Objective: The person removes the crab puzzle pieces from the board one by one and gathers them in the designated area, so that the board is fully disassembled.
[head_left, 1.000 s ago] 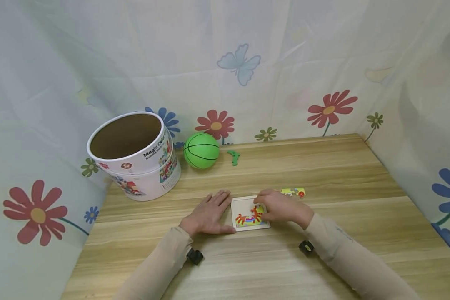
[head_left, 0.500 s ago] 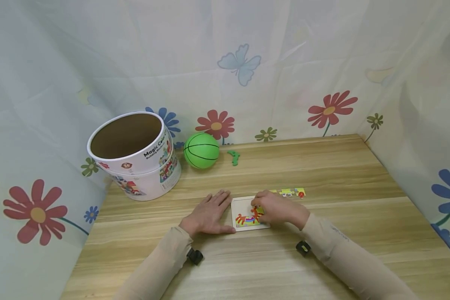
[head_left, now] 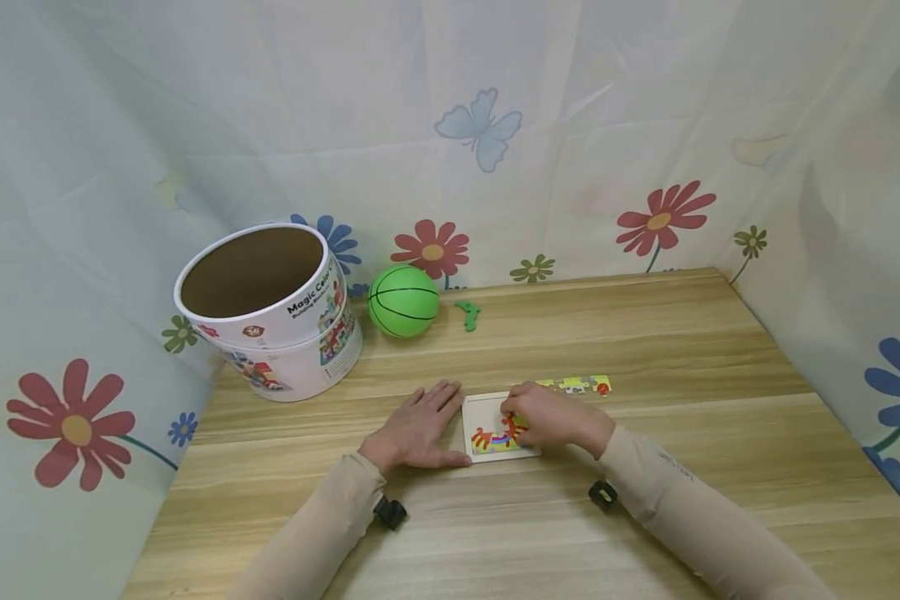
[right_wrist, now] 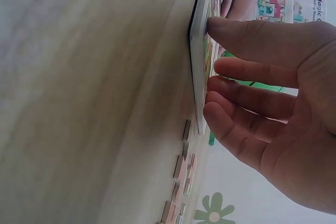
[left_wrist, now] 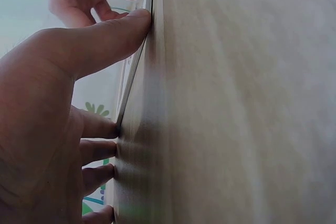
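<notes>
Left hand (head_left: 417,427) spread wide at nine o'clock of the tray (head_left: 483,410), thumb on its edge! Over at three, the right hand (head_left: 557,414), thumb and fingers parted, touches the puzzle (head_left: 487,440) inside; loose pieces (head_left: 573,385) lie at two, green ball (head_left: 402,302) at eleven.

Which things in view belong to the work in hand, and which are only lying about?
Apparently in use: puzzle tray, touched by left hand and right hand; fitted pieces; loose pieces.
Probably just lying about: printed bucket; green ball; small green piece.
</notes>
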Available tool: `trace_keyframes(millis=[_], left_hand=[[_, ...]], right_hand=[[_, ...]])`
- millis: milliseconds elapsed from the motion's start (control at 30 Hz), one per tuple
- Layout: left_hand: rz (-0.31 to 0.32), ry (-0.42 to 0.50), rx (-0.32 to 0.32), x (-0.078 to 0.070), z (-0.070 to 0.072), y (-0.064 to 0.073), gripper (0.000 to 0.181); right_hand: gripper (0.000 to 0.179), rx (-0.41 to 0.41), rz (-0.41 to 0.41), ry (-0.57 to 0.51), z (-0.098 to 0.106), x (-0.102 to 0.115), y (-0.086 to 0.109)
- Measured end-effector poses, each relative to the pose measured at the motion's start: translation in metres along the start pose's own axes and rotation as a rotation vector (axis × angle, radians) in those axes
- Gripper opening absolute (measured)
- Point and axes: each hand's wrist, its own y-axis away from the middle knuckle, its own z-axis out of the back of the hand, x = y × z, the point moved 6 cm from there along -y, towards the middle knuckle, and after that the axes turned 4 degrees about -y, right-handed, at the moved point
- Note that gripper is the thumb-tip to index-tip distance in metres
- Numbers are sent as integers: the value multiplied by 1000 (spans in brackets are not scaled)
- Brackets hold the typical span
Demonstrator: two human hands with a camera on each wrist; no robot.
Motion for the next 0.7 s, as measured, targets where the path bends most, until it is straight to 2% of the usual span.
trace_keyframes(millis=[300,700], left_hand=[[1,6,3,0,-1,0,109],[-5,6,-2,0,0,0,108]], right_hand=[[33,2,19,12,-1,1,-1],[34,18,-3,-6,-1,3,-3]])
